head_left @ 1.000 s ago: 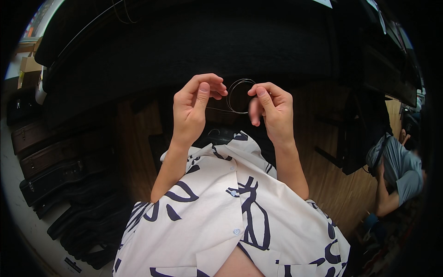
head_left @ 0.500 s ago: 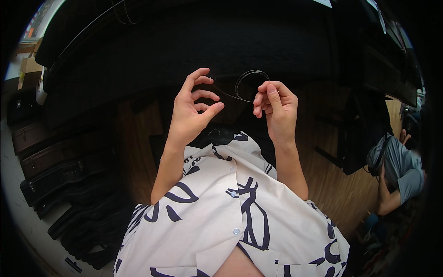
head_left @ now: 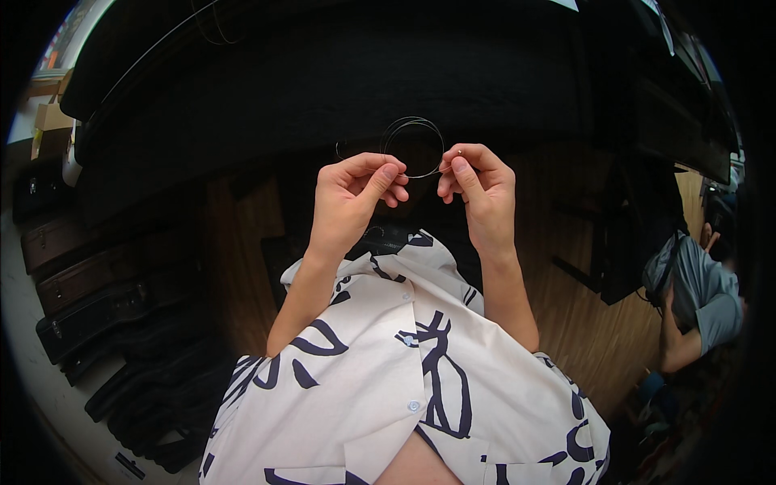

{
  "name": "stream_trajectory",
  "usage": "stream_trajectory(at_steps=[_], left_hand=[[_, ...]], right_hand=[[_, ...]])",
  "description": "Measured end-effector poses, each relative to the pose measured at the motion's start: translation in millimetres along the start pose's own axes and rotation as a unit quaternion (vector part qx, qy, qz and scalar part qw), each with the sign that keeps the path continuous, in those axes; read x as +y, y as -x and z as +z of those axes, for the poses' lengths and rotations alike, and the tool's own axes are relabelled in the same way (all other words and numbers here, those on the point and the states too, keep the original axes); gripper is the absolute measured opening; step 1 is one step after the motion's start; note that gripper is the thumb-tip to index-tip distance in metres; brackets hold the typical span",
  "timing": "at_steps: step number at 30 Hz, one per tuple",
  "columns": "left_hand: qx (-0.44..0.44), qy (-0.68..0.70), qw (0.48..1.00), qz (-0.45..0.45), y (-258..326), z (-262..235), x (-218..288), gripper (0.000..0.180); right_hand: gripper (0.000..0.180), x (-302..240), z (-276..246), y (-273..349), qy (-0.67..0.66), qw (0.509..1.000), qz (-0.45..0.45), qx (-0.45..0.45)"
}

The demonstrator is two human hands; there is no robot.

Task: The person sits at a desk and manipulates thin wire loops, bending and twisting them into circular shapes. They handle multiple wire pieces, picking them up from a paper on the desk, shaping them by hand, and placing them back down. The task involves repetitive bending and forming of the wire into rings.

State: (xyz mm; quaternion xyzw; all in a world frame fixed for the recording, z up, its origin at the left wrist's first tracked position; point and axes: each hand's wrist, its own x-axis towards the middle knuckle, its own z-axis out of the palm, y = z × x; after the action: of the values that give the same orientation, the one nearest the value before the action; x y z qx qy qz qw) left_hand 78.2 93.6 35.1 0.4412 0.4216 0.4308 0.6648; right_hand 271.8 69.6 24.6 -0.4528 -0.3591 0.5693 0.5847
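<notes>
Between my hands is a thin coiled metal instrument string [head_left: 417, 119], its loops standing up in front of the dark surface. My left hand [head_left: 347, 198] pinches the left part of the coil between thumb and forefinger. A loose curved end sticks out past those fingers to the left. My right hand [head_left: 485, 194] closes thumb and fingers on the right side of the string, where a tiny bright ball-like tip shows at the forefinger. The string parts inside both pinches are hidden.
A wide black surface [head_left: 388, 73] spans the far side. Several dark hard cases [head_left: 93, 283] stand in a row at the left. Wooden floor [head_left: 574, 331] shows below. At the right edge sits another person in grey clothing [head_left: 715, 307].
My left hand has closed from spread fingers into a pinch on the string and turned inward. The coil has shifted left, now between both hands. My right hand has barely moved.
</notes>
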Motion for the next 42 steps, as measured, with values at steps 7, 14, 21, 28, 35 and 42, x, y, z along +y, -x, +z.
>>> stream_trajectory(at_steps=[7,14,21,28,35,42], left_hand=[[-0.012,0.013,1.000,0.018,-2.1,-6.7,0.8,0.024],[-0.021,0.023,0.999,0.026,-0.9,-5.2,-1.3,0.026],[-0.028,0.034,0.999,0.015,0.8,-1.9,-2.5,0.026],[-0.015,0.010,1.000,0.021,0.5,-0.8,-1.2,0.028],[0.128,0.045,0.988,0.068,-1.8,0.0,-0.3,0.022],[0.107,-0.016,0.994,0.019,-2.6,1.3,1.8,0.015]], right_hand=[[0.009,-3.9,-4.8,-0.3,-0.023,1.000,-0.001,-0.012],[0.007,-3.3,2.5,1.6,-0.017,0.999,0.007,-0.037],[0.007,0.8,4.4,2.7,0.011,0.998,0.001,-0.060],[0.014,2.3,3.9,2.8,0.022,0.999,-0.018,-0.036],[0.016,-0.1,3.1,1.9,0.024,0.998,-0.042,-0.041],[0.014,2.2,8.1,4.7,0.015,0.997,-0.032,-0.068]])
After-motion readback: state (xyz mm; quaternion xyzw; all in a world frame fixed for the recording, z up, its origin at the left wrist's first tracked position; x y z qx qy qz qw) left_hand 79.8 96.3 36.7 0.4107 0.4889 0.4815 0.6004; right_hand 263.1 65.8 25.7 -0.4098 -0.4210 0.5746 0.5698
